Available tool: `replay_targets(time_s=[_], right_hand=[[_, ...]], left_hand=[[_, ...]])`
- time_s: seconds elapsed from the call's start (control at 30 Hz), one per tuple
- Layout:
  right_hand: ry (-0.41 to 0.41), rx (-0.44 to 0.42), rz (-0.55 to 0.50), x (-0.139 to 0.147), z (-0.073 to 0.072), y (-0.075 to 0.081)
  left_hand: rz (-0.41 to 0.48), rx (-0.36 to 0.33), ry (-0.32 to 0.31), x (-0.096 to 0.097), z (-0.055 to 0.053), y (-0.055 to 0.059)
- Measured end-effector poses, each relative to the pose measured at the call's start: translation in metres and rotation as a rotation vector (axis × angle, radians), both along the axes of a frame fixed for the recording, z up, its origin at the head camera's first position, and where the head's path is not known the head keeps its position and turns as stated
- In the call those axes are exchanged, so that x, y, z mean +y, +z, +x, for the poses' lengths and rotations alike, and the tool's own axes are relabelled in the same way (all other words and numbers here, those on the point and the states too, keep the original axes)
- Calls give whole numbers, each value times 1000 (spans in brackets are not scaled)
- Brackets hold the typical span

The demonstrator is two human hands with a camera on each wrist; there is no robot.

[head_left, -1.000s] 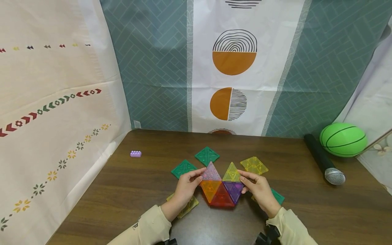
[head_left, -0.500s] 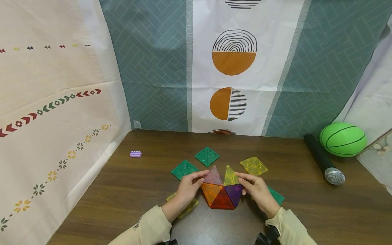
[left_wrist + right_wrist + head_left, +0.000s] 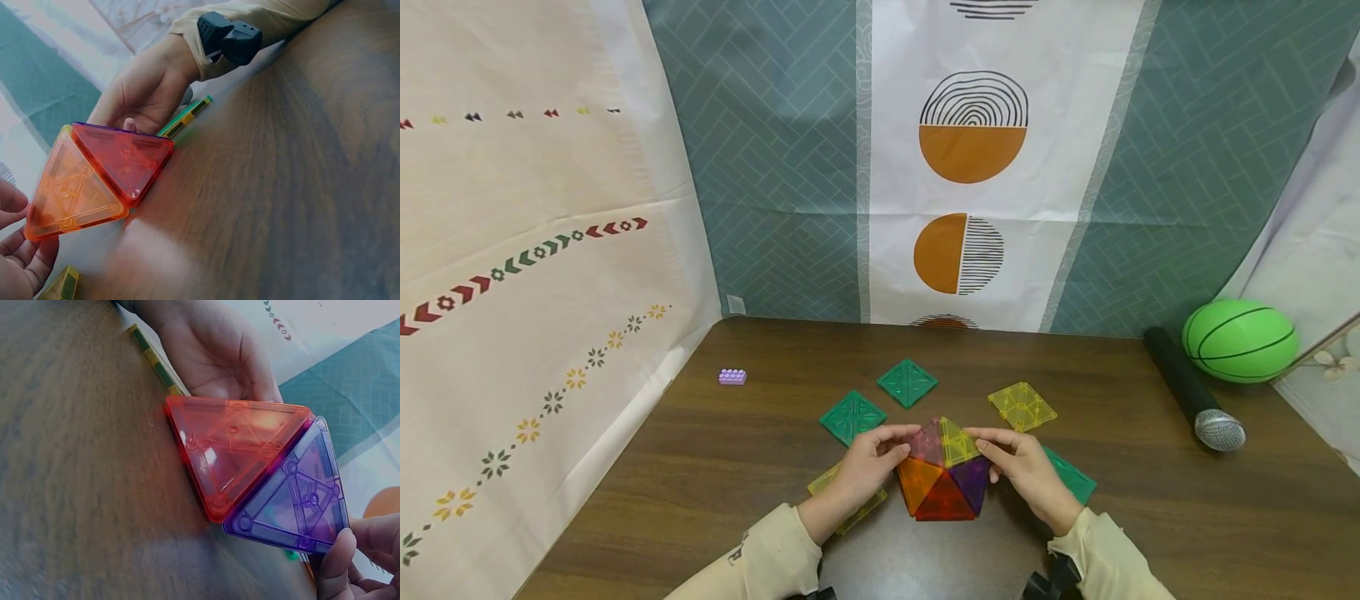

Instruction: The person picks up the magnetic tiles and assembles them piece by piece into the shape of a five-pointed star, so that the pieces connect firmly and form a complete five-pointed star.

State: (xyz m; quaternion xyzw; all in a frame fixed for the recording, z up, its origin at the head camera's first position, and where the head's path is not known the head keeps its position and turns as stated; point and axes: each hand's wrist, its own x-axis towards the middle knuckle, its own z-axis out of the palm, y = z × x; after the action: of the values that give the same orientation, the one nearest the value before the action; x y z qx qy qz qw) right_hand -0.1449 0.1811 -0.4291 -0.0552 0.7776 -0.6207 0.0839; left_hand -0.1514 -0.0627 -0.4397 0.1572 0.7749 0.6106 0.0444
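Triangular magnetic tiles stand joined in a raised, five-sided peak between the hands. Its see-through faces are pink (image 3: 928,444), yellow (image 3: 957,442), orange (image 3: 917,482), red (image 3: 946,498) and purple (image 3: 972,480). My left hand (image 3: 861,468) pinches the peak's left side, thumb and fingertips where the pink and orange tiles meet. On the opposite side my right hand (image 3: 1030,477) pinches the edge where yellow meets purple. The right wrist view catches that thumb (image 3: 338,555) at the corner of the purple tile. Pink and yellow now lie edge to edge at the top.
Flat diamond pairs of tiles surround the hands: green ones (image 3: 907,382) (image 3: 852,415), a yellow one (image 3: 1022,406), and others partly under the left hand (image 3: 863,510) and right hand (image 3: 1072,478). Farther out are a purple toy brick (image 3: 732,377), a microphone (image 3: 1191,392) and a green ball (image 3: 1240,342).
Both hands have come closer together and slightly toward the person. The gap between the pink and yellow tiles has closed, and the row of joined tiles has folded up into a peak.
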Motion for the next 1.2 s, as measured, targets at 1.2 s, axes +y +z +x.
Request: replay_targets(time_s=[1.2], right_hand=[[98,175,345,0,-2,-2]], left_hand=[[-497,256,-86,5,7,0]])
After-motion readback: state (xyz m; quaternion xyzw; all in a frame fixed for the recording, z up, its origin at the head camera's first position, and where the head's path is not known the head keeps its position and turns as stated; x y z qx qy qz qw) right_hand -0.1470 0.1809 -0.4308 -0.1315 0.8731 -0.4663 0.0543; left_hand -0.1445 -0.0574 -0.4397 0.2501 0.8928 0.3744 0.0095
